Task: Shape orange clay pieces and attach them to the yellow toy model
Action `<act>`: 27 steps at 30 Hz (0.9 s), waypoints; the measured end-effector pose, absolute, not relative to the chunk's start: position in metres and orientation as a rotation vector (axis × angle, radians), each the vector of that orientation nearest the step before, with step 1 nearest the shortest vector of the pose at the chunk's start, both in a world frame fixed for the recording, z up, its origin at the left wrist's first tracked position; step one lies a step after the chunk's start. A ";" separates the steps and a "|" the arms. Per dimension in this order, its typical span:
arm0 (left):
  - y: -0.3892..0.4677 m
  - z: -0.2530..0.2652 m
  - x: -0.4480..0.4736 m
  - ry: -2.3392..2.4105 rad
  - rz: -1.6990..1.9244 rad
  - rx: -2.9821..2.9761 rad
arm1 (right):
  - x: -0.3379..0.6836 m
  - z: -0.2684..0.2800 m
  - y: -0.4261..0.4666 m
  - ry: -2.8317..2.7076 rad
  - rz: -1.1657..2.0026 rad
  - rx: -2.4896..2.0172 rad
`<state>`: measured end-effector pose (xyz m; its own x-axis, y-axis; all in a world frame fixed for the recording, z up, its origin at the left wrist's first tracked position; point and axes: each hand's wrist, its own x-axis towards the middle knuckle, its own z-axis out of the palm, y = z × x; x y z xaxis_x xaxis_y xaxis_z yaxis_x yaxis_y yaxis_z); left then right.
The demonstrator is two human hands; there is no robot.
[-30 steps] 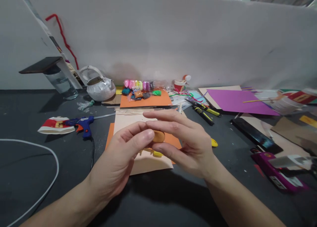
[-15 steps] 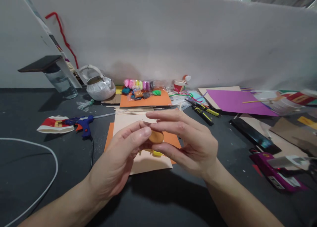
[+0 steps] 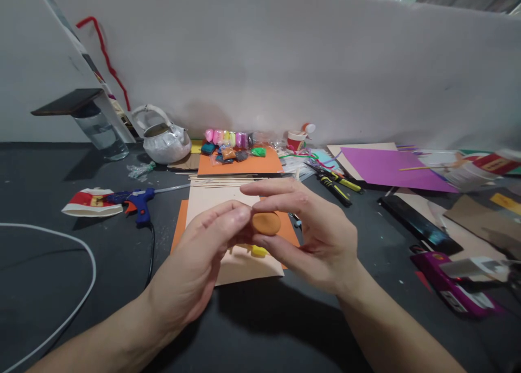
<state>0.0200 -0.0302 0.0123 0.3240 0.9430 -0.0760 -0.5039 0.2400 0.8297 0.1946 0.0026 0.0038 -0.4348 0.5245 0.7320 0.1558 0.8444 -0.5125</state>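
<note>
Grasping orange disc (image 3: 266,223) by rim with left hand (image 3: 203,245) and right hand (image 3: 321,234); likely so pinched to spare broad face from dents; held over cream sheet (image 3: 249,271), off tabletop (image 3: 114,264), probably for easy viewing

A dark table (image 3: 118,286) bears kettle (image 3: 166,145), glue gun (image 3: 141,202), pliers (image 3: 336,190).
</note>
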 end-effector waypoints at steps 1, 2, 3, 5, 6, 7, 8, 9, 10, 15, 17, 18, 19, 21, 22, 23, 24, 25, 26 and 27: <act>-0.030 0.013 0.020 0.664 1.109 0.801 | 0.195 0.004 0.003 -1.999 0.469 -0.496; -0.030 0.013 0.019 0.665 1.120 0.804 | 0.195 0.004 0.003 -1.994 0.476 -0.495; -0.030 0.013 0.018 0.667 1.123 0.809 | 0.195 0.004 0.003 -1.990 0.480 -0.495; -0.030 0.013 0.017 0.663 1.099 0.832 | 0.196 0.003 0.003 -1.988 0.480 -0.501; -0.030 0.012 0.017 0.660 1.075 0.843 | 0.196 0.003 0.003 -1.989 0.476 -0.502; -0.030 0.012 0.017 0.656 1.053 0.849 | 0.196 0.003 0.003 -1.991 0.471 -0.502; -0.031 0.011 0.017 0.663 1.037 0.850 | 0.196 0.003 0.003 -1.994 0.467 -0.501; -0.031 0.010 0.018 0.671 1.030 0.848 | 0.196 0.003 0.003 -1.996 0.464 -0.498; -0.031 0.010 0.018 0.682 1.030 0.848 | 0.196 0.002 0.003 -1.997 0.462 -0.496; -0.029 0.007 0.018 0.734 1.033 0.867 | 0.196 0.002 0.003 -2.004 0.473 -0.490; -0.029 0.008 0.018 0.733 1.019 0.875 | 0.195 0.002 0.003 -2.001 0.478 -0.475; -0.029 0.008 0.017 0.725 1.015 0.876 | 0.196 0.002 0.004 -1.997 0.484 -0.469; -0.029 0.009 0.017 0.710 1.015 0.876 | 0.196 0.003 0.004 -1.995 0.494 -0.466; -0.029 0.010 0.018 0.664 1.029 0.884 | 0.196 0.004 0.004 -1.991 0.518 -0.462; -0.030 0.011 0.018 0.646 1.035 0.891 | 0.197 0.005 0.004 -1.992 0.527 -0.463; -0.030 0.011 0.018 0.638 1.040 0.896 | 0.198 0.006 0.004 -1.998 0.529 -0.463; -0.030 0.011 0.018 0.645 1.038 0.897 | 0.198 0.006 0.004 -2.008 0.524 -0.463; -0.030 0.010 0.017 0.660 1.033 0.895 | 0.199 0.007 0.004 -2.022 0.516 -0.464; -0.031 0.009 0.017 0.678 1.028 0.890 | 0.199 0.008 0.004 -2.039 0.505 -0.463; -0.031 0.008 0.017 0.691 1.023 0.884 | 0.200 0.008 0.004 -2.058 0.491 -0.460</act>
<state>0.0171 -0.0306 0.0083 0.3737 0.9238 -0.0833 -0.4214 0.2490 0.8720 0.1996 0.0045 0.0084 -0.4897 0.5027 0.7124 0.1269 0.8494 -0.5122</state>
